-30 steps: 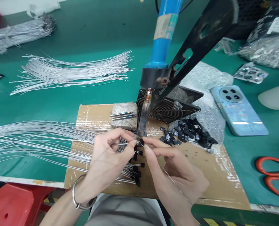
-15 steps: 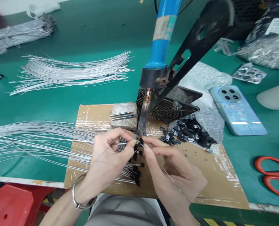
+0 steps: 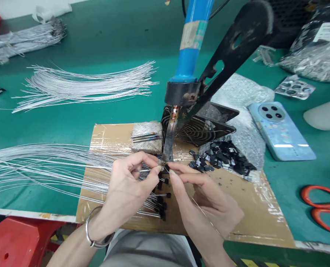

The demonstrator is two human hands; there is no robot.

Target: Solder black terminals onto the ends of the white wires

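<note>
My left hand (image 3: 127, 191) is closed, pinching a thin white wire (image 3: 143, 170) between thumb and forefinger. The wire's end lies just below the tip of a blue-handled soldering iron (image 3: 191, 55), mounted tip down. Closed too, my right hand (image 3: 206, 200) pinches a thin solder wire (image 3: 202, 213), whose tail runs down across the palm. Both sets of fingertips nearly meet at the iron's tip, and they partly hide the small joint there. Under my left hand lie several white wires (image 3: 56, 148) with black ends (image 3: 161, 205) on the cardboard (image 3: 254, 211).
Behind my hands sit a grey pad (image 3: 147, 146) with metal tips and a black fan (image 3: 209, 129). Loose black pieces (image 3: 223, 155) lie to the right, near a blue phone (image 3: 281, 129) and red-handled scissors (image 3: 320, 204). A bundle of white wires (image 3: 89, 85) lies at the back left.
Almost nothing differs. Both hands keep their pinch at the iron's tip, and the view has shifted very slightly.
</note>
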